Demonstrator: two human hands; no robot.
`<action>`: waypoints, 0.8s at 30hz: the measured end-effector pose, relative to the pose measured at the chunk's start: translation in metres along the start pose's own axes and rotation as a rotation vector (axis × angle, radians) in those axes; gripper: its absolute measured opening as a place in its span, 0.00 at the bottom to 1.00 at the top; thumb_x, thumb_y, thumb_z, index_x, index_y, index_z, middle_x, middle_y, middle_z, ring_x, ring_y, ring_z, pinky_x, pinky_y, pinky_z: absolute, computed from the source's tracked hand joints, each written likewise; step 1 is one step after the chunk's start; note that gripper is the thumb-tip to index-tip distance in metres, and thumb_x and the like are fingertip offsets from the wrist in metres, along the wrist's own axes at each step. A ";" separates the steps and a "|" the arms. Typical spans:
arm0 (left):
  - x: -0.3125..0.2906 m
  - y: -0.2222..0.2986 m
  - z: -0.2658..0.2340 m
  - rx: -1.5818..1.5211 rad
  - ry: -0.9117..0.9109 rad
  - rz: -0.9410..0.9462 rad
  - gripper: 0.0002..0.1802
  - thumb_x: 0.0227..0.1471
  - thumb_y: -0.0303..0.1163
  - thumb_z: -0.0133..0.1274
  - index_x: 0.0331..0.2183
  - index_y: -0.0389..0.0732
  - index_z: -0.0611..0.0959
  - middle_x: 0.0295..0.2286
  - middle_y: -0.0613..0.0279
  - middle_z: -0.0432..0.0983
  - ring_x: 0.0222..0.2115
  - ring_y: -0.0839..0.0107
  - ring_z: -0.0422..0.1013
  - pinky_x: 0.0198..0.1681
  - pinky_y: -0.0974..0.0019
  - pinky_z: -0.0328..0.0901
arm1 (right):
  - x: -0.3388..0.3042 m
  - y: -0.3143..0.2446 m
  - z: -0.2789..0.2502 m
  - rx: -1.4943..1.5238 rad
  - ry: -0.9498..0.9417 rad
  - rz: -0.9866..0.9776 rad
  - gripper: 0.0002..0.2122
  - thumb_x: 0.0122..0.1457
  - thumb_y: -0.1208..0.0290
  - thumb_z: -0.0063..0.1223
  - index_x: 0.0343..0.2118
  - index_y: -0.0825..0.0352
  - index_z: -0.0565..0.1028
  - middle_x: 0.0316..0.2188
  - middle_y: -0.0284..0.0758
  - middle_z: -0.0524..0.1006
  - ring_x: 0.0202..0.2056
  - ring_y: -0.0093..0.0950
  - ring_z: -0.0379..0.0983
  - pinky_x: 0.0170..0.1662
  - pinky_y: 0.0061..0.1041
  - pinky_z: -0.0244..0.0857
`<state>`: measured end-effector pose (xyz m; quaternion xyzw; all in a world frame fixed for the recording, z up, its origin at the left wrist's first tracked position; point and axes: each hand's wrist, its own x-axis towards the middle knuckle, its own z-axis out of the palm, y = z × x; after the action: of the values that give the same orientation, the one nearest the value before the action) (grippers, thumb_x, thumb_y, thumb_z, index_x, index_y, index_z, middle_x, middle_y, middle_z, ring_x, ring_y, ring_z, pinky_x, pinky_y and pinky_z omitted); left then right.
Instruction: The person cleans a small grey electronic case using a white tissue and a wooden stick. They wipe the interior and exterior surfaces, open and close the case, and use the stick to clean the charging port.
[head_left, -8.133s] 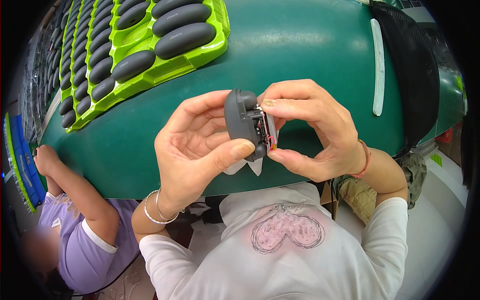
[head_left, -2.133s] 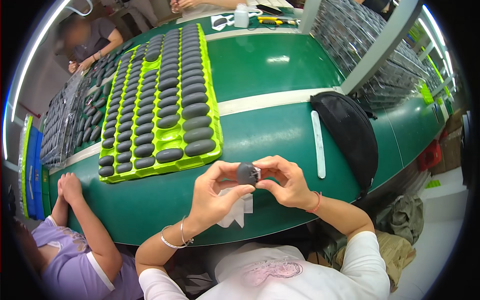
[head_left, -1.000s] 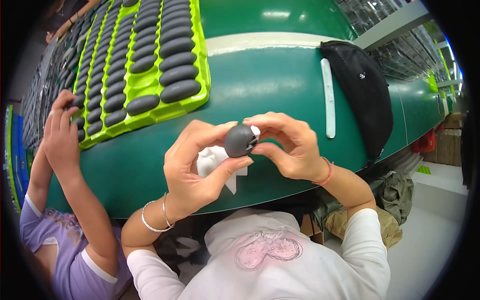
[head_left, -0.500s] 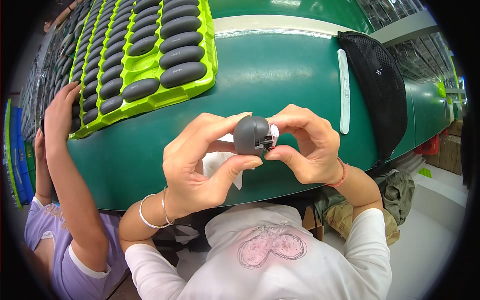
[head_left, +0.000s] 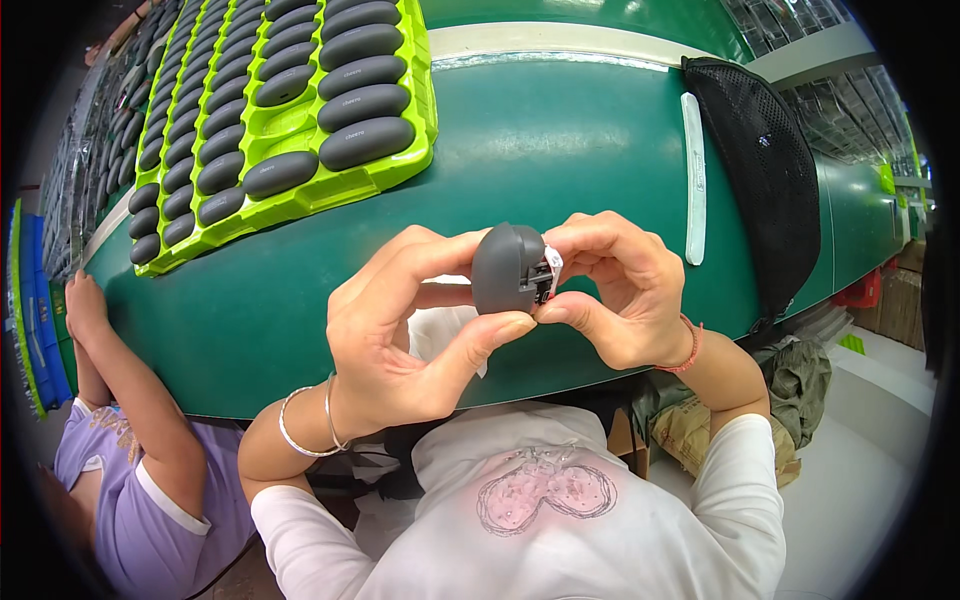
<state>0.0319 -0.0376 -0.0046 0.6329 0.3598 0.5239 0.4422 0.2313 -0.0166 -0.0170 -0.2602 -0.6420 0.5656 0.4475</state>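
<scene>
Between the thumb and fingers of my left hand, a rounded dark grey case, like an earbud charging case, stands above the table. Its right side is parted, and dark inner parts show there. My right hand closes thumb and fingertips around that side, at a small white piece along the opening. The fingers partly hide how the white piece joins the case. Behind my left hand lies a crumpled white sheet, mostly covered by the hand.
A bright green tray with rows of dark grey oval cases sits at upper left. On the green table lie a white strip and a black mesh piece, both to the right. At left, a co-worker's hands rest by the table edge.
The co-worker's upper hand has left the tray's near-left corner and moved down toward the table edge, baring several cases there. My hands still hold the case, turned slightly.
</scene>
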 end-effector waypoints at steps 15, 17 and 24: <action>-0.001 -0.002 -0.002 -0.054 -0.015 -0.066 0.21 0.40 0.21 0.64 0.40 0.29 0.78 0.29 0.55 0.75 0.29 0.71 0.75 0.33 0.67 0.76 | -0.002 0.001 -0.001 -0.014 -0.017 0.021 0.16 0.50 0.82 0.60 0.42 0.75 0.72 0.33 0.38 0.76 0.32 0.25 0.77 0.39 0.23 0.73; -0.001 -0.002 -0.003 -0.056 -0.020 -0.071 0.21 0.40 0.21 0.64 0.40 0.28 0.77 0.29 0.54 0.75 0.29 0.70 0.75 0.33 0.67 0.77 | -0.002 0.000 -0.001 -0.011 -0.015 0.022 0.16 0.50 0.82 0.60 0.42 0.75 0.72 0.33 0.39 0.76 0.32 0.25 0.77 0.39 0.23 0.73; 0.000 -0.002 -0.005 -0.040 -0.040 -0.054 0.22 0.40 0.21 0.64 0.40 0.28 0.77 0.29 0.54 0.75 0.30 0.70 0.75 0.33 0.67 0.77 | -0.001 -0.001 0.000 -0.017 -0.009 0.020 0.15 0.49 0.82 0.60 0.41 0.75 0.72 0.32 0.39 0.76 0.32 0.25 0.77 0.39 0.23 0.73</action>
<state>0.0266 -0.0359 -0.0062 0.6243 0.3575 0.5059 0.4759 0.2316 -0.0181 -0.0167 -0.2681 -0.6461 0.5657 0.4366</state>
